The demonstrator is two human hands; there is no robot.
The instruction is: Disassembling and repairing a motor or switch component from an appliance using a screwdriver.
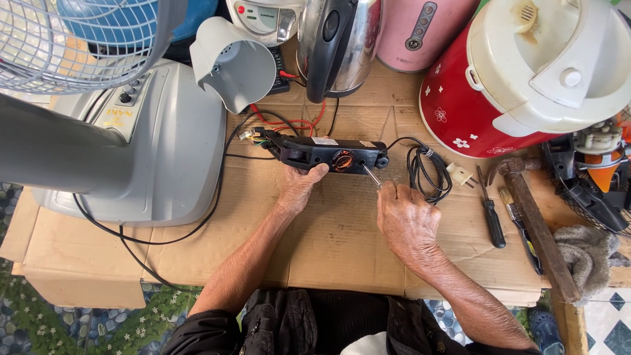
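— What's that in the left hand (pixel 299 187)?

— A long black plastic housing (pixel 327 153), an appliance part by the look of it, with a copper-wound coil (pixel 342 160) showing in a round opening near its middle. The thumb is hooked over the near edge and the fingers are curled underneath, so it's gripped from below, close to the middle. It sits just above the cardboard sheet (pixel 342 243) that covers the counter.

— And the right hand (pixel 406 220)?

— Closed around a screwdriver (pixel 372 176). Only the bright shaft shows, slanting up and to the left from the fist, its tip at the housing just right of the coil.

— Would that housing be awkward to hold?

— I'd judge it light and stiff, being hollow plastic. The coil's fine wire looks like the fragile bit, so fingers belong on the plastic edges, not over the opening. Red and black wires (pixel 289 125) trail from its left end, and a bundled black cord (pixel 426 172) with a pale plug (pixel 459 175) hangs off its right end, so it may tug if lifted.

— Anything else close by?

— Right of the right hand lie a second screwdriver (pixel 491 215), a small brush (pixel 519 227) and a hammer (pixel 534 220). Beyond the hands stand a steel kettle (pixel 338 43) and a red flowered cooker (pixel 506 85); left of the left hand is a grey fan base (pixel 151 144).
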